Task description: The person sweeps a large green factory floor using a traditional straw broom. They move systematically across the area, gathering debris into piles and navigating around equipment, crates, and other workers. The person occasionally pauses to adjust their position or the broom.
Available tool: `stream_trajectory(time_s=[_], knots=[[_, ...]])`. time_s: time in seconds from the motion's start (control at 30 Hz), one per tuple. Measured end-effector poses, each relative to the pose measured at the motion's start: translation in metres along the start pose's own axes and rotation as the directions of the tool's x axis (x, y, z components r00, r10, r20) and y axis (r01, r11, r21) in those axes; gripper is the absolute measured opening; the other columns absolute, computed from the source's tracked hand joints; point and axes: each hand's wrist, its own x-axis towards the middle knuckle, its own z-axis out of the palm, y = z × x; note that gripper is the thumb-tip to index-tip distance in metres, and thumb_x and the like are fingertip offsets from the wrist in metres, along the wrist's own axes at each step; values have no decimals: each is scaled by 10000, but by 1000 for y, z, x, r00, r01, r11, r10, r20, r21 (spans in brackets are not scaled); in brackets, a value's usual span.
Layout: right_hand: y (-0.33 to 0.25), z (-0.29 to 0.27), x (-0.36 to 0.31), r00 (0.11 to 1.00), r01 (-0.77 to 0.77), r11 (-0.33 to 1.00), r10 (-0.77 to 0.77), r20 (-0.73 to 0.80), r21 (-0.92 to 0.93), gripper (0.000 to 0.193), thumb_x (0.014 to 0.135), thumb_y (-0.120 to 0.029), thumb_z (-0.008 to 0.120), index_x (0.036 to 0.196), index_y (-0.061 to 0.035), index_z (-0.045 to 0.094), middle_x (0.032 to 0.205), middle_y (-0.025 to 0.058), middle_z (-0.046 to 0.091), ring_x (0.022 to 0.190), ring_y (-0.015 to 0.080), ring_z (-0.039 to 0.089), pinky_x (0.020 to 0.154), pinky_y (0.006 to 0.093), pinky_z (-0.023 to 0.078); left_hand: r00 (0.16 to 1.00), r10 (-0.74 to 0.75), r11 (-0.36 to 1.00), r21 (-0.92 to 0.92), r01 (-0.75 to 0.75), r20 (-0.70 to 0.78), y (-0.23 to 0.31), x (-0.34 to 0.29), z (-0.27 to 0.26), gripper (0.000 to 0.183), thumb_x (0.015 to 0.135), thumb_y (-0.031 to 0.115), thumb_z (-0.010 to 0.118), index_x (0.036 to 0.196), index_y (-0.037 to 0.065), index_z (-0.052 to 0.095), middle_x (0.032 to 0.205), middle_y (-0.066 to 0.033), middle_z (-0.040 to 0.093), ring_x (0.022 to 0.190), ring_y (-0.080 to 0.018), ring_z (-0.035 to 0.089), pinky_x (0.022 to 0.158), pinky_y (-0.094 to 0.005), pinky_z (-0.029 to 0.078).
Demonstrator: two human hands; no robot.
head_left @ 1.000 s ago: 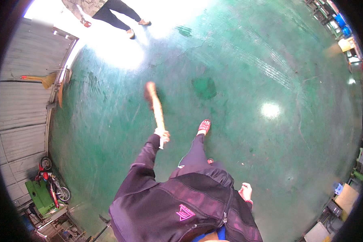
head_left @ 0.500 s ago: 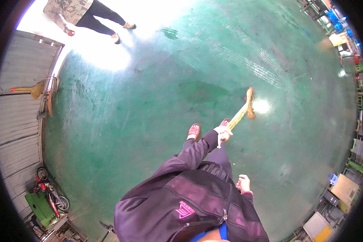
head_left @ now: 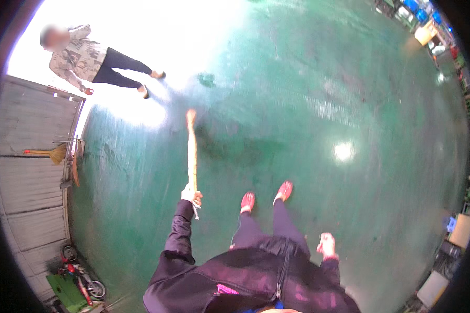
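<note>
My left hand [head_left: 191, 195] is wrapped round the handle of a straw broom [head_left: 192, 154], a pale yellow one with a white cord loop hanging below my grip. The broom points away from me. Its reddish-brown head is seen narrow and edge-on, just above or on the green floor [head_left: 256, 156]; I cannot tell which. To the right of my legs hangs my right hand [head_left: 326, 245], its fingers loosely curled in with nothing showing in them.
At the far left a person [head_left: 83, 57] stands in the bright doorway. A second broom [head_left: 52, 154] is by the corrugated metal wall [head_left: 28, 182]. Near left is a red motorbike [head_left: 83, 276]. Equipment with blue containers [head_left: 420, 14] lines the right edge.
My left hand has swung the broom leftward, from ahead-right to ahead-left of my feet. More of the person at the doorway is in view. My right hand still hangs at my side.
</note>
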Motion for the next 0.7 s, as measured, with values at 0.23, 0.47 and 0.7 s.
stream_trajectory(time_s=[0.23, 0.47, 0.7], knots=[[72, -95, -19, 988, -96, 994, 101, -116, 53, 47, 766, -92, 420, 739, -87, 458, 549, 27, 421, 381, 141, 411, 325, 296, 363, 863, 48, 941, 267, -208, 502, 50, 139, 63, 116, 599, 205, 545, 681, 124, 530, 591, -128, 525, 539, -211, 546, 422, -325, 446], [171, -152, -6, 956, -238, 971, 239, -168, 27, 171, 771, -149, 455, 917, -103, 530, 589, 32, 475, 489, 138, 442, 427, 286, 385, 988, 120, 548, 836, 17, -99, -36, 83, 291, 629, 601, 207, 610, 1124, 99, 278, 952, -189, 531, 900, -304, 539, 748, -358, 455], [144, -112, 2, 971, -234, 972, 234, -38, 4, 177, 781, -151, 483, 947, -101, 516, 622, 15, 465, 548, 126, 434, 473, 277, 390, 895, 244, 187, 888, -421, 373, -154, -25, 429, 603, 638, 214, 588, 1128, 106, 254, 833, -167, 563, 754, -270, 584, 617, -389, 461]])
